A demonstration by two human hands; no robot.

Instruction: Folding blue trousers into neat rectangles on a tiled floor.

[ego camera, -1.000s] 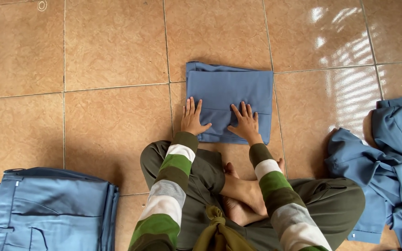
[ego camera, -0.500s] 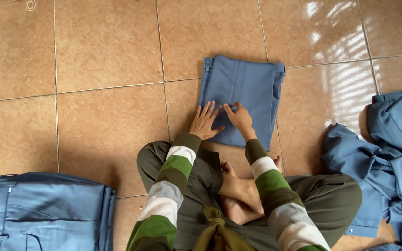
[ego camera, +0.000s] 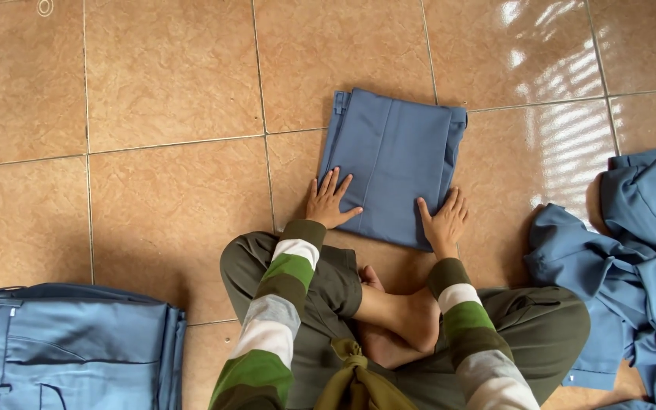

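I see no packages, no signs and no screens here; no label on the blue garments is clear enough to tell.

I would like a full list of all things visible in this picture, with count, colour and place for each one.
folded garment: 1, blue, flat on the floor in front of the person, under both hands
stack of folded garments: 1 stack, blue, lower left on the floor
pile of loose garments: 1 pile, blue, right edge, unfolded
floor: tan tiles, glossy, light reflections at upper right
left hand: flat, fingers spread, on the garment's near left edge
right hand: flat on the garment's near right corner
sleeves: 2, striped green, white and grey
legs: crossed, olive trousers, bare foot in the middle
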